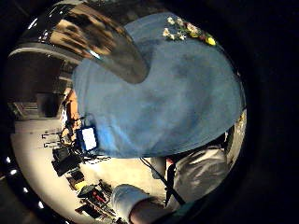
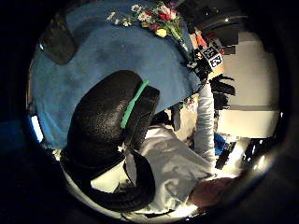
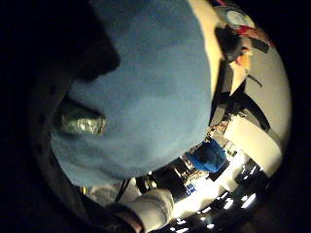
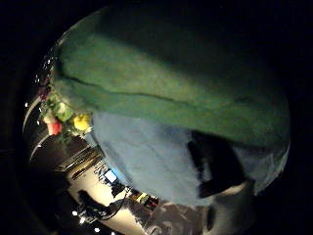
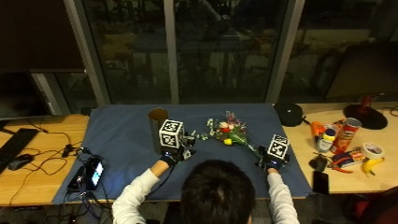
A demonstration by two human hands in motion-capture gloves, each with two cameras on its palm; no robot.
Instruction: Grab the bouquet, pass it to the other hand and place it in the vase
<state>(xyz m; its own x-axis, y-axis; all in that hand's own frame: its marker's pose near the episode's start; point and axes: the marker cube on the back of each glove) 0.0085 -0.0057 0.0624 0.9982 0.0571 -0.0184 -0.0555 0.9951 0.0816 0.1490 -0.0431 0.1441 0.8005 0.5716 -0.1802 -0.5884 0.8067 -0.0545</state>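
A bouquet (image 5: pixel 229 130) of pink, white and yellow flowers lies on the blue cloth (image 5: pixel 124 140), stems pointing toward my right hand (image 5: pixel 271 161). That hand grips the green stems (image 4: pixel 166 83), which fill the right thumb side palm view, with the flower heads (image 4: pixel 63 117) beyond. The stem end (image 3: pixel 80 121) pokes out past the palm. A tall dark metallic vase (image 5: pixel 157 125) stands upright left of the flowers. My left hand (image 5: pixel 172 156) hovers just in front of the vase (image 1: pixel 93 42), holding nothing, its thumb (image 2: pixel 112 140) relaxed. From there the bouquet (image 2: pixel 156 18) shows across the cloth.
A phone (image 5: pixel 93 172) lies at the cloth's left edge among cables. A black round object (image 5: pixel 288 113) sits at the cloth's right corner. Cans, a bottle, tape and a banana (image 5: pixel 369 167) crowd the right table. A keyboard and mouse (image 5: pixel 18 161) lie at the left.
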